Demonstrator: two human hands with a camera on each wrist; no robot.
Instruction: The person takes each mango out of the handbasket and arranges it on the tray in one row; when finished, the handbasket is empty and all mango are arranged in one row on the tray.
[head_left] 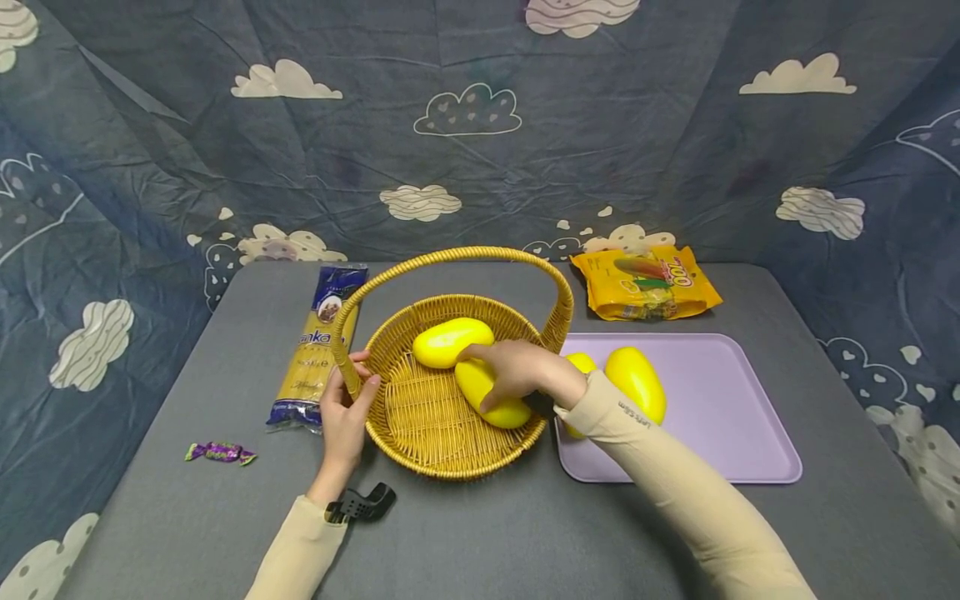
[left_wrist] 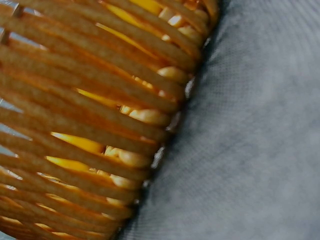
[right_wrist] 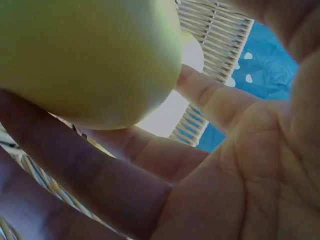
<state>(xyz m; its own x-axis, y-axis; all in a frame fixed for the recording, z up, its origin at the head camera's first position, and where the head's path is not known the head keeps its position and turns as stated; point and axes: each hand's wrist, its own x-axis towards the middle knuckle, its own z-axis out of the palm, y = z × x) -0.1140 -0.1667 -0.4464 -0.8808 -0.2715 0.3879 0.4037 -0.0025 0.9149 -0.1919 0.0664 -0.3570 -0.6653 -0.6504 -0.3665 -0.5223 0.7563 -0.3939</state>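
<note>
A wicker basket (head_left: 420,417) with a tall arched handle stands mid-table. My left hand (head_left: 347,425) grips it at the left, thumb inside the rim by the foot of the handle. In the left wrist view the basket's woven side (left_wrist: 90,100) fills much of the picture. My right hand (head_left: 528,367) reaches inside and holds a smooth yellow mango (head_left: 480,392), its fingers curved round the fruit. The right wrist view shows that mango (right_wrist: 90,60) large against the fingers (right_wrist: 210,97). Another mango (head_left: 442,342) lies behind it in the basket.
On the right, a lilac tray (head_left: 727,417) bears a mango (head_left: 636,385) and another yellow fruit (head_left: 581,363) partly behind my right forearm. A yellow packet (head_left: 648,283) lies behind the tray. To the left are a spaghetti pack (head_left: 307,358) and a purple-wrapped candy (head_left: 221,452).
</note>
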